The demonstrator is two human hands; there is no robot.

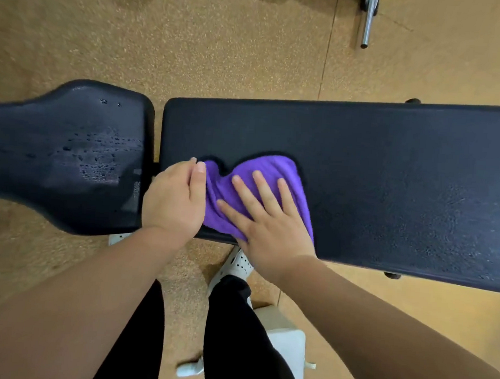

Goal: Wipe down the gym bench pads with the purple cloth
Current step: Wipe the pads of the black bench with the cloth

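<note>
Two bench pads (361, 172) (69, 155), one purple cloth (261, 172) (bunched), two hands (173, 198) (272, 231)

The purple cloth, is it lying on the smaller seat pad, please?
No, the purple cloth lies on the long back pad, under the right hand.

A bright purple cloth (260, 190) lies at 6 o'clock on the black, pebbled pad (375, 179). The floor (193, 39) is speckled tan; trousers (234, 335) black, shoe (242, 263) white.
</note>
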